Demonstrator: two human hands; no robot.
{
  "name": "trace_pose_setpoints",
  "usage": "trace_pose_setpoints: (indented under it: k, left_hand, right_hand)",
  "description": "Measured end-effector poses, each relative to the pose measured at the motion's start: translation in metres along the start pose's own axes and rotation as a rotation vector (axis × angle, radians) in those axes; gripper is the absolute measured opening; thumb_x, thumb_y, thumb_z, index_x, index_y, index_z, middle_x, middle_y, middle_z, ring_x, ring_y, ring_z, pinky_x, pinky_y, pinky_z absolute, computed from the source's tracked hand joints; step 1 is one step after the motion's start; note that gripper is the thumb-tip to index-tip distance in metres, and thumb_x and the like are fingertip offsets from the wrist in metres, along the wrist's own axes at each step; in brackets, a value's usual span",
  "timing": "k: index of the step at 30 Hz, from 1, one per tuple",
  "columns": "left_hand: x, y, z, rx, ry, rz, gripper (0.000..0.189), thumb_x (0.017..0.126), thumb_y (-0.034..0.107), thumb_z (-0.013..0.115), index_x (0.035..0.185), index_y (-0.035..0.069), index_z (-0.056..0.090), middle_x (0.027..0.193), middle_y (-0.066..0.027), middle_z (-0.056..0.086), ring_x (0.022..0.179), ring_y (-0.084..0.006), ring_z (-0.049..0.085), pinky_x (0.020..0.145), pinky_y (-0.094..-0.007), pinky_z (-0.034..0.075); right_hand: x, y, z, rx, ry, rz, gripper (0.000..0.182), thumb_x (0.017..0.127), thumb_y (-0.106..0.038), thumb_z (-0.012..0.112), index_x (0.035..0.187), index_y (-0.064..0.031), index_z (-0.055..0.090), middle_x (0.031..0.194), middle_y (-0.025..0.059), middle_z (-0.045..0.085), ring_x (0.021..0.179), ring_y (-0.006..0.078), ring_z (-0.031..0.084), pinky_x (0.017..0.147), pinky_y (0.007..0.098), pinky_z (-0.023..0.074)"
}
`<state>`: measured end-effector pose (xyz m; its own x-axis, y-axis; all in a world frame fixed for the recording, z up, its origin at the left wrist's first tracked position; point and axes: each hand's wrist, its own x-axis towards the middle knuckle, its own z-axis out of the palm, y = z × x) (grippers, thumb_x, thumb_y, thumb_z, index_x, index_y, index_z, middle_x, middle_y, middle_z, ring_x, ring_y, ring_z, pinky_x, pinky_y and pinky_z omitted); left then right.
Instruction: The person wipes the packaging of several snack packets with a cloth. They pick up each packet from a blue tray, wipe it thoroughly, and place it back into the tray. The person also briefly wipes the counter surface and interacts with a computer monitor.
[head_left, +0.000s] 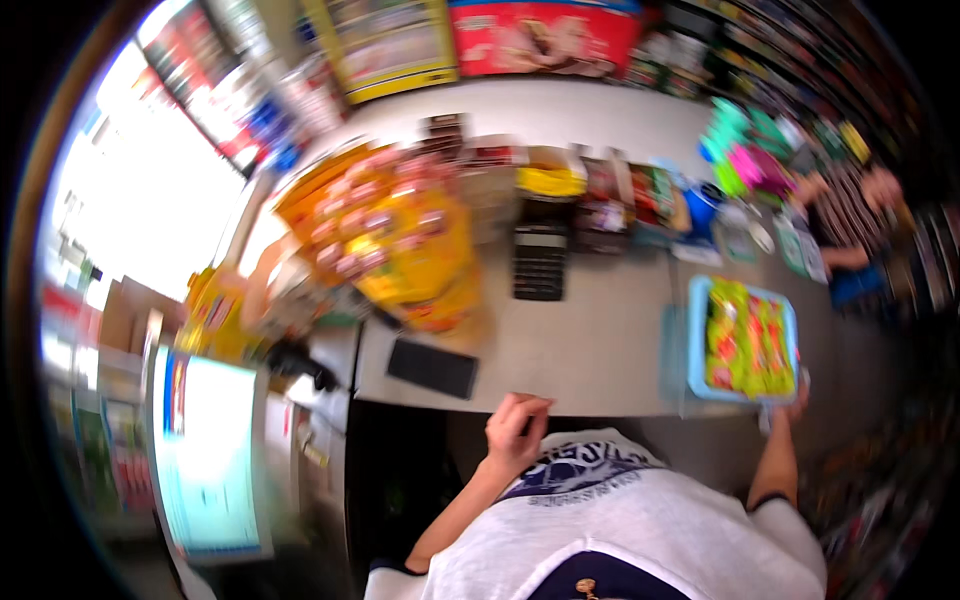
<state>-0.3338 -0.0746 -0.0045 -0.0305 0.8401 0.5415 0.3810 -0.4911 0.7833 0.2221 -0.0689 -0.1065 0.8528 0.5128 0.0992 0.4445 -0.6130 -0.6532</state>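
Observation:
My right hand (798, 403) grips a light-blue plastic tray (697, 337) at its near right corner, at the right end of the counter. Yellow-green snack packets (766, 345) with red and orange print lie in rows inside it. Much of that hand is hidden behind the tray's corner. My left hand (517, 429) is at the counter's front edge, its fingers loosely curled, with nothing visible in it. To its upper left a flat black rectangular pad or device (432, 368) lies on the counter (615, 337).
A black calculator (539, 262) lies mid-counter. Left of it stands a yellow display (427, 255) of wrapped sweets. Boxes of goods (600, 202) line the back edge. A lit monitor (214, 450) and a black handheld scanner (304, 364) are at left. Another person (855, 210) is at far right.

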Motion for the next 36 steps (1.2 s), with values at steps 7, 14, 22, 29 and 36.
trace_pose_setpoints:
  k: [7,14,22,29,36]
  left_hand:
    - [0.019,0.014,0.062,-0.133,-0.207,0.055,0.023,0.075,-0.018,0.061,0.091,-0.002,0.065,0.082,-0.0143,0.062,0.071,-0.0237,0.061,0.064,-0.0282,0.048]
    - [0.056,0.060,0.166,-0.182,-0.443,0.102,0.022,0.077,-0.016,0.061,0.092,0.000,0.065,0.085,-0.0137,0.063,0.077,-0.0257,0.063,0.071,-0.0311,0.050]
    - [0.077,0.086,0.288,0.242,-0.540,0.105,0.053,0.079,0.006,0.066,0.130,0.010,0.051,0.125,-0.0191,0.049,0.115,-0.0381,0.049,0.094,-0.0462,0.041]
    - [0.059,0.080,0.328,0.432,-0.507,0.050,0.068,0.074,0.012,0.071,0.136,0.013,0.046,0.134,-0.0196,0.042,0.125,-0.0374,0.042,0.100,-0.0475,0.036]
    - [0.053,0.090,0.343,0.399,-0.450,0.023,0.062,0.076,0.003,0.066,0.135,0.009,0.047,0.134,-0.0206,0.041,0.125,-0.0391,0.040,0.106,-0.0470,0.033]
  right_hand:
    - [0.021,0.066,-0.027,-0.277,0.143,-0.290,0.032,0.093,-0.024,0.052,0.123,-0.0132,0.053,0.127,0.0121,0.052,0.114,0.0341,0.054,0.093,0.0414,0.0424]
    - [0.064,0.082,-0.043,-0.403,0.001,-0.132,0.040,0.084,-0.034,0.058,0.114,-0.0085,0.050,0.115,0.0173,0.054,0.107,0.0362,0.054,0.089,0.0461,0.0452]
    - [0.083,0.043,-0.080,-0.349,-0.029,-0.324,0.046,0.074,-0.027,0.069,0.111,-0.0043,0.054,0.109,0.0161,0.052,0.102,0.0353,0.055,0.087,0.0456,0.0470]
    - [0.099,0.048,-0.078,-0.303,-0.060,-0.415,0.037,0.073,-0.030,0.069,0.100,-0.0084,0.057,0.102,0.0124,0.052,0.100,0.0304,0.054,0.085,0.0433,0.0451]
    - [0.120,0.055,-0.084,-0.229,-0.134,-0.620,0.040,0.073,-0.029,0.069,0.106,-0.0090,0.059,0.102,0.0111,0.053,0.099,0.0286,0.054,0.084,0.0424,0.0453]
